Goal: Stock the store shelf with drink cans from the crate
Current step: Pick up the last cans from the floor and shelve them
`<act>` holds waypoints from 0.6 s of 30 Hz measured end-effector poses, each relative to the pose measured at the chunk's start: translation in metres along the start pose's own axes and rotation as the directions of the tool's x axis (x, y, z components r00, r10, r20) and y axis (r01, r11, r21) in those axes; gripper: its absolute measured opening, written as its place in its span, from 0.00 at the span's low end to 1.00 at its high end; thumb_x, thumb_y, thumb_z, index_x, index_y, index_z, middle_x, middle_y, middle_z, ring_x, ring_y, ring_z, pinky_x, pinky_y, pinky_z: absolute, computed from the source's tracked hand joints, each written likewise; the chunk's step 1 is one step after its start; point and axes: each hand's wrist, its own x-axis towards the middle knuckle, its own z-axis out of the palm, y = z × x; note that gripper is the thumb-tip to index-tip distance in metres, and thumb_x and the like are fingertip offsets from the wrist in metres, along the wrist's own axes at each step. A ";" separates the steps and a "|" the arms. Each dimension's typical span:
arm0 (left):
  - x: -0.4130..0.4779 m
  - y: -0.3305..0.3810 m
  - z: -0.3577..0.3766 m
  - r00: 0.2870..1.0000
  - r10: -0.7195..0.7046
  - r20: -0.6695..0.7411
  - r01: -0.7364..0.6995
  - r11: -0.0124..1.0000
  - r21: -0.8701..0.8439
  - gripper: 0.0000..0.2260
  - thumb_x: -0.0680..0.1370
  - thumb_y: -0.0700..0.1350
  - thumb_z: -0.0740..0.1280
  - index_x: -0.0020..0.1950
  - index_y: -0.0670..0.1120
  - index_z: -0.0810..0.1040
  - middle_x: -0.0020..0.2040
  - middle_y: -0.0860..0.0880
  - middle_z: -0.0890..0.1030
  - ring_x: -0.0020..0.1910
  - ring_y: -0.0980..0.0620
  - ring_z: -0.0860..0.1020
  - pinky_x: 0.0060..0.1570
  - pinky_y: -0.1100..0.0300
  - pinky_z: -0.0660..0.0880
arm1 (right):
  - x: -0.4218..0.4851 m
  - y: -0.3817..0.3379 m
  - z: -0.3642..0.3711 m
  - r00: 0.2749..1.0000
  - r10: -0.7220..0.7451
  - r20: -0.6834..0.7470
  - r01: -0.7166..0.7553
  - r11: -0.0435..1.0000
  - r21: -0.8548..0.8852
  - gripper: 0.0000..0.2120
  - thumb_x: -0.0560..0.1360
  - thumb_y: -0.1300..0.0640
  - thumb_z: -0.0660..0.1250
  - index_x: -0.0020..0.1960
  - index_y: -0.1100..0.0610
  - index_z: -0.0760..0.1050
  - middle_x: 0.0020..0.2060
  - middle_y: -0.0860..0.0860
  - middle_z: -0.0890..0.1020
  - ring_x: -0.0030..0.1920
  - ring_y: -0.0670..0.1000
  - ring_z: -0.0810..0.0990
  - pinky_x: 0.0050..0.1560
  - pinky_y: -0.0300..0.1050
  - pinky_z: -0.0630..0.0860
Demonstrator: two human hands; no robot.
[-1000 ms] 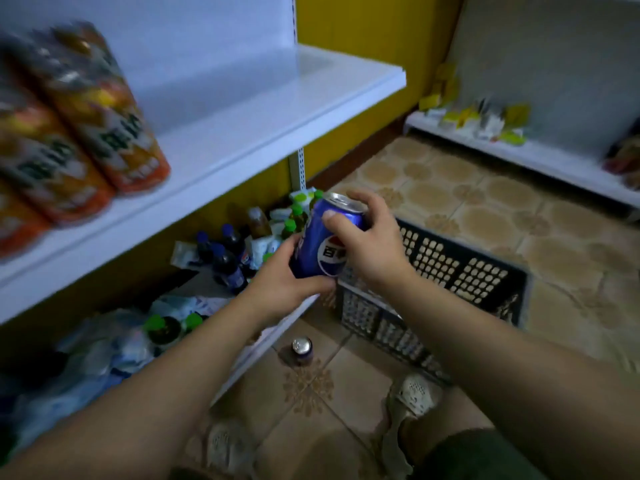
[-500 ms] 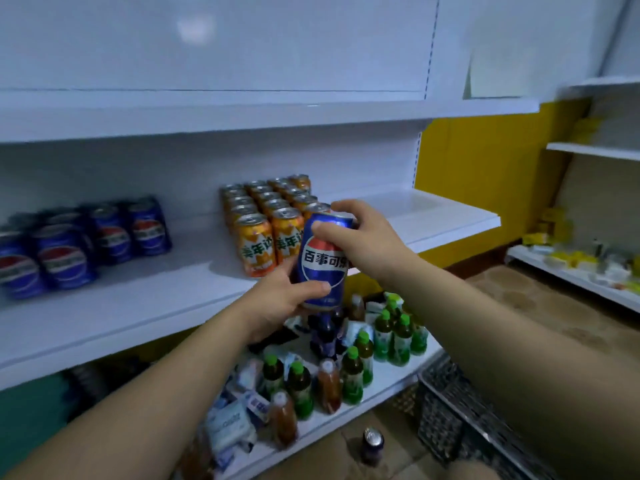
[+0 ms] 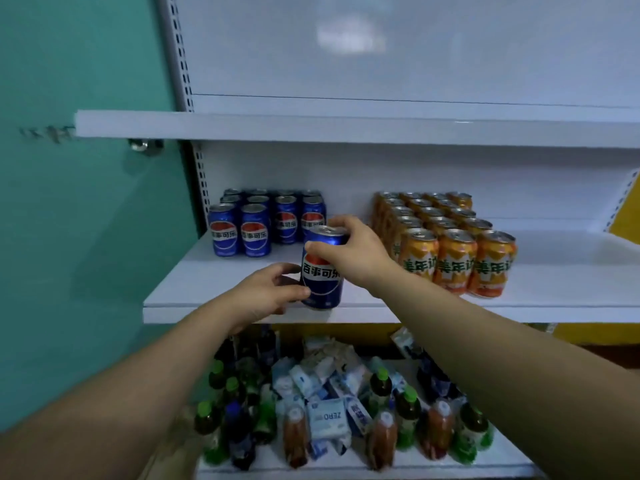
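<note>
At the front edge of the shelf (image 3: 194, 289), a blue can (image 3: 322, 271) stands upright between both hands: the left hand (image 3: 266, 296) curls around its lower side, the right hand (image 3: 356, 251) grips its top rim.

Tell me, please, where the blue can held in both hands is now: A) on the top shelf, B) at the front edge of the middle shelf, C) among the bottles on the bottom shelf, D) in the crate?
B: the left hand and right hand hold the blue can at the front edge of the middle shelf.
</note>
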 end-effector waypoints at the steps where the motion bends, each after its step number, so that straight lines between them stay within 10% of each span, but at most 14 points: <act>1: 0.005 -0.007 -0.010 1.000 -0.014 -0.028 0.015 0.998 0.053 0.24 0.76 0.47 0.69 0.70 0.48 0.67 0.62 0.48 0.77 0.59 0.51 0.76 0.58 0.54 0.72 | 0.008 0.000 0.008 1.000 0.009 0.012 -0.009 1.000 -0.003 0.28 0.71 0.50 0.74 0.68 0.51 0.68 0.63 0.49 0.75 0.61 0.52 0.76 0.56 0.46 0.76; 10: 0.074 -0.072 -0.073 0.976 -0.013 -0.219 0.177 0.638 0.749 0.28 0.78 0.63 0.58 0.74 0.51 0.64 0.76 0.50 0.63 0.73 0.48 0.63 0.70 0.45 0.59 | 0.074 0.023 0.058 0.998 -0.010 0.060 0.015 0.997 -0.073 0.28 0.71 0.53 0.75 0.67 0.50 0.68 0.59 0.48 0.75 0.59 0.50 0.75 0.55 0.44 0.74; 18: 0.101 -0.096 -0.078 0.951 -0.090 -0.296 0.293 0.571 0.767 0.34 0.75 0.71 0.50 0.77 0.58 0.52 0.79 0.56 0.49 0.77 0.52 0.46 0.72 0.38 0.43 | 0.129 0.045 0.087 0.994 -0.089 0.056 0.098 0.976 -0.192 0.28 0.72 0.51 0.73 0.69 0.49 0.68 0.64 0.49 0.70 0.64 0.54 0.73 0.60 0.46 0.72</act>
